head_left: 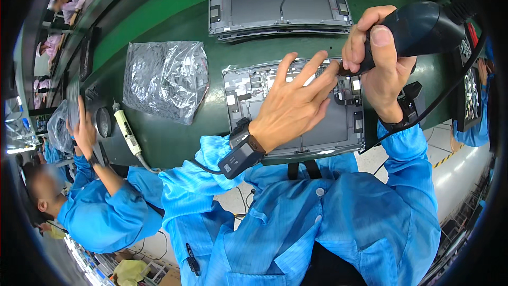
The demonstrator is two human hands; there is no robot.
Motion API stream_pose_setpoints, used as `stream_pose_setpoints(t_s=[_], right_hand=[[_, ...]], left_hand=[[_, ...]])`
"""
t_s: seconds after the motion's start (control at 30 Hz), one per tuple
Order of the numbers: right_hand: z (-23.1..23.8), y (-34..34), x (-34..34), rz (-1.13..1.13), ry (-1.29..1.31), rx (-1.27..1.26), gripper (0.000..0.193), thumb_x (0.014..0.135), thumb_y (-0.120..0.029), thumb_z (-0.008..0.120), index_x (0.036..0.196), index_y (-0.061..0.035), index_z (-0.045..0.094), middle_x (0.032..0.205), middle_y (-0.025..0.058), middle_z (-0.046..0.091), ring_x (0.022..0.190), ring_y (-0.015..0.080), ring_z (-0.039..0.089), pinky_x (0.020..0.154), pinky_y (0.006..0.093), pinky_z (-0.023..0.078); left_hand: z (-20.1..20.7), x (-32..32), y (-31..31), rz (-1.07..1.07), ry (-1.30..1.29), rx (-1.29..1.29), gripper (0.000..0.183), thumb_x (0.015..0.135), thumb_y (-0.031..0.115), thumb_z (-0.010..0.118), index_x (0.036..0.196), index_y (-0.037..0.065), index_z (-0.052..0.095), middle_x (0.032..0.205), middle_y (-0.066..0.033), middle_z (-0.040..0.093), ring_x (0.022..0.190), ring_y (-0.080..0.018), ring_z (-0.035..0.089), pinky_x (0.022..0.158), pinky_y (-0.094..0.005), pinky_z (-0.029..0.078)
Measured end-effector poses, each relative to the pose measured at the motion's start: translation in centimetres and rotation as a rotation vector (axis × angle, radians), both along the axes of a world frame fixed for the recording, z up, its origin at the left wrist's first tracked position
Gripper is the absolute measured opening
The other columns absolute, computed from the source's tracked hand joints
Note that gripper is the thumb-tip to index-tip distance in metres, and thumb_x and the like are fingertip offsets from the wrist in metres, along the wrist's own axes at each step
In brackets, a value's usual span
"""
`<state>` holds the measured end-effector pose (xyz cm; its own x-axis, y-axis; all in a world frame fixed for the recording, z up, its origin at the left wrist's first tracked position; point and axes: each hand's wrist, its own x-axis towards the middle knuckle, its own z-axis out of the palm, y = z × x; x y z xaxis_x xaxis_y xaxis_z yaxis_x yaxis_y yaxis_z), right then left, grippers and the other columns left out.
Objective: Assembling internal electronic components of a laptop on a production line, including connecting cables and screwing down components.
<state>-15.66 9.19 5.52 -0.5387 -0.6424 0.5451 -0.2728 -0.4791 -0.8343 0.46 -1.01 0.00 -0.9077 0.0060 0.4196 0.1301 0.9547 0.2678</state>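
Note:
In front of me lies an opened laptop base (333, 135), its circuit board and dark inner panels exposed. My left hand (296, 100) rests over it, palm down and fingers spread, with the fingertips on the board near its far edge. My right hand (383, 58) is closed round a black, corded electric screwdriver (423, 29). The tool leans, with its narrow lower end down by the board's right part, close beside my left fingers. Its tip is hidden behind the fingers. The cord (447, 92) runs down past my right wrist.
Beyond it stand more opened laptop bases (256, 5), stacked. A clear plastic bag (166, 79) with dark contents lies left on the green bench (159, 151). Nearby are a cream corded screwdriver (126, 130) and a small round dish (103, 122). A co-worker (106, 212) in blue works at left.

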Motion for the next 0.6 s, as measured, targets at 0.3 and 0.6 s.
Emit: stream_pose_setpoints(t_s=[0.3,0.6], right_hand=[[0.23,-0.51,0.76,-0.004,-0.043,0.008,0.025,0.113,-0.025,0.062,0.109,-0.0009,0.057,0.069,0.0053,0.055,0.055,0.0124,0.051,0.054,0.0307,0.046],[-0.04,-0.83,0.9,0.007,-0.06,0.013,0.023,0.112,-0.021,0.061,0.102,-0.0022,0.054,0.068,0.0044,0.053,0.054,0.0111,0.049,0.052,0.0296,0.044]], left_hand=[[-0.13,0.16,-0.02,0.007,0.001,0.009,0.047,0.089,0.018,0.08,0.135,0.007,0.076,0.154,-0.0084,0.059,0.151,-0.0319,0.049,0.118,-0.0629,0.04],[-0.33,0.26,-0.02,0.025,0.015,0.0,0.045,0.089,0.019,0.08,0.133,0.007,0.076,0.151,-0.0079,0.059,0.152,-0.0312,0.048,0.118,-0.0632,0.04]])
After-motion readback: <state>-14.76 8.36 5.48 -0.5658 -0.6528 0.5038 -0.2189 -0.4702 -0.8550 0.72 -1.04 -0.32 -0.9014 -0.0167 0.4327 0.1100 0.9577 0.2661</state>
